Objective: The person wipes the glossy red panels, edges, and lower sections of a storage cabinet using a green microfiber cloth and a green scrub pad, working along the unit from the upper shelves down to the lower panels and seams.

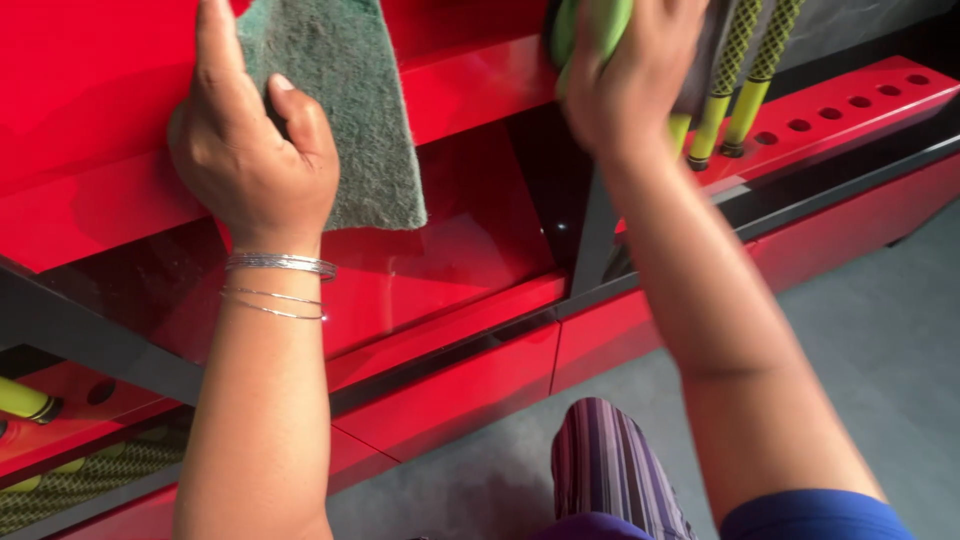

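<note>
Fingers of the left hand [250,150] pinch a green scouring pad [345,110] at 11 o'clock, thumb over its edge, flat against the red cabinet [450,260]. The right hand [630,80], at 1 o'clock, curls around a lime-green bottle [590,25]. Yellow-handled tools [735,90] stand in a holed rack [850,105] at 2 o'clock.

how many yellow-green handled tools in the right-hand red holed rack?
3 visible: one partly behind the right hand at, one at, one at, side by side in the rack. More may be hidden behind the hand.
</note>
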